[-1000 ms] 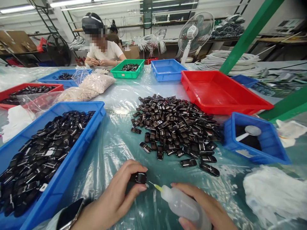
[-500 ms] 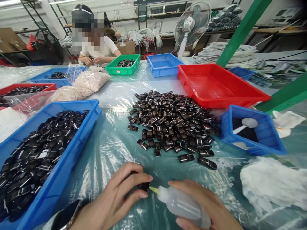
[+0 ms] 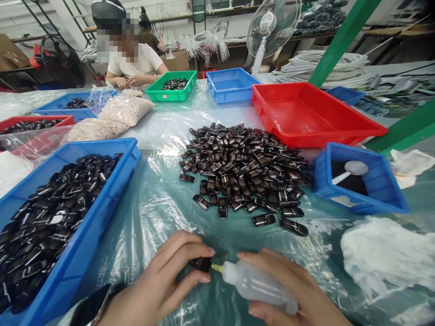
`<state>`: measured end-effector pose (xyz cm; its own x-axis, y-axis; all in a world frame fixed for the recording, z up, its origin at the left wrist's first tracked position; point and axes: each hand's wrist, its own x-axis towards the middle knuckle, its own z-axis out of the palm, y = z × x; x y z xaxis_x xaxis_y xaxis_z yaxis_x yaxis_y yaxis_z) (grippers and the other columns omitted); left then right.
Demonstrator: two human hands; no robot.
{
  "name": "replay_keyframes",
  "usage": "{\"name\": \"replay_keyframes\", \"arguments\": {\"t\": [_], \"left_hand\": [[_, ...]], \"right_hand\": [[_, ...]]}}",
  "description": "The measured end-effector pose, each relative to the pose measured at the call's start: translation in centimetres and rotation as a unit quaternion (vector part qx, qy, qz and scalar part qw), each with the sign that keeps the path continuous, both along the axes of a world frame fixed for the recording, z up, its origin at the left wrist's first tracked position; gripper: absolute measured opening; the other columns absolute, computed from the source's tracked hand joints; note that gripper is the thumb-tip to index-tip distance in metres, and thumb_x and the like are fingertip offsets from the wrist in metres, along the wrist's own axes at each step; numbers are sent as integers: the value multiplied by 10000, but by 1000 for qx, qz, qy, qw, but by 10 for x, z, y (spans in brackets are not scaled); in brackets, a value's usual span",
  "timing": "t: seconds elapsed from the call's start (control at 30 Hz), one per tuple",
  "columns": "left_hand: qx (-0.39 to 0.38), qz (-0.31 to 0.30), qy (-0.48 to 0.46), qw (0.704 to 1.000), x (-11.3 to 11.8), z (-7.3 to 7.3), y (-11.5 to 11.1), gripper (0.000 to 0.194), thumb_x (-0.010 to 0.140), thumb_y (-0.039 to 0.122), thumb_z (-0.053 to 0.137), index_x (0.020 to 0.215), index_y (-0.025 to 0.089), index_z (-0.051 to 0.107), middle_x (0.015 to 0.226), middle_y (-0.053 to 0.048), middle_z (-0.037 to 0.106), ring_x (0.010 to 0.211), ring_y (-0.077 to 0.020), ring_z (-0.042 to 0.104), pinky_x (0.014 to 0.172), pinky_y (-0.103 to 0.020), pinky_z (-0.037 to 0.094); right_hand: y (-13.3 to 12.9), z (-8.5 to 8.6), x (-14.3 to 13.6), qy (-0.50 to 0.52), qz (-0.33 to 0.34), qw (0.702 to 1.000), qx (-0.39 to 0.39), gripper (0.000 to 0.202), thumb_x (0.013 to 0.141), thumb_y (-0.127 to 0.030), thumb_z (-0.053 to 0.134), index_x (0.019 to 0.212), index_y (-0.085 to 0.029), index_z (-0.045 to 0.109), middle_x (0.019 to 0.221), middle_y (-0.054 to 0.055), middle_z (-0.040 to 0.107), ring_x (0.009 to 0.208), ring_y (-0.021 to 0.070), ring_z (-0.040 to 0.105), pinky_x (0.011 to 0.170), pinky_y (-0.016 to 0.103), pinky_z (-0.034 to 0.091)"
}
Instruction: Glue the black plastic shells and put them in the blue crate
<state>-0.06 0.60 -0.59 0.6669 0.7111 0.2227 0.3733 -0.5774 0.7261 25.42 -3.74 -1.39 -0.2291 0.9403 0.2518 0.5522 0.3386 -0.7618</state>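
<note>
Between the thumb and fingers of my left hand (image 3: 173,271) is a small black plastic part (image 3: 203,263), partly hidden by the fingers. My right hand (image 3: 288,280) grips a translucent squeeze bottle (image 3: 260,286) lying nearly level. Its thin yellow nozzle (image 3: 217,268) points left, with the tip at the end of the black part; whether they touch, I cannot tell. Beyond both hands, a heap of similar black parts (image 3: 238,167) lies on the plastic-covered table (image 3: 163,199).
Left stands a long blue bin (image 3: 112,199) of black parts. Right are a blue box (image 3: 384,185) with black contents and a scoop, a white cloth (image 3: 384,258) and a red tray (image 3: 319,113). Farther back are a green tray (image 3: 171,93), bagged pale pieces (image 3: 125,111) and a co-worker (image 3: 136,63).
The view has shifted slightly. Both hands keep their hold on the black part and the bottle, and the nozzle stays at the part's end.
</note>
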Motion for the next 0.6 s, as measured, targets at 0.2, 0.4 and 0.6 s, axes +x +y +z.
{"name": "replay_keyframes", "arguments": {"t": [0.2, 0.4, 0.6], "left_hand": [[34, 6, -25, 999, 2, 0, 1, 199, 1004, 284, 451, 1162, 188, 524, 984, -56, 554, 906, -178, 548, 768, -276, 479], [14, -2, -5, 1000, 1, 0, 1, 198, 992, 264, 484, 1181, 207, 502, 1002, -51, 545, 906, -182, 548, 752, -277, 470], [24, -7, -21, 999, 0, -3, 0, 206, 978, 230, 518, 1180, 189, 505, 1002, -47, 546, 913, -179, 534, 785, -278, 445]], "right_hand": [[-3, -1, 2, -17, -2, 1000, -23, 394, 725, -344, 759, 1114, -339, 694, 1012, 15, 754, 907, 216, 730, 738, 224, 599], [-5, 1, 4, -50, 22, 997, -59, 367, 780, -346, 701, 1144, -319, 668, 1063, 22, 742, 947, 208, 720, 725, 216, 601], [-2, 2, 1, -41, 26, 999, -19, 379, 774, -279, 704, 1149, -300, 649, 1041, 24, 747, 913, 205, 729, 710, 210, 603]]}}
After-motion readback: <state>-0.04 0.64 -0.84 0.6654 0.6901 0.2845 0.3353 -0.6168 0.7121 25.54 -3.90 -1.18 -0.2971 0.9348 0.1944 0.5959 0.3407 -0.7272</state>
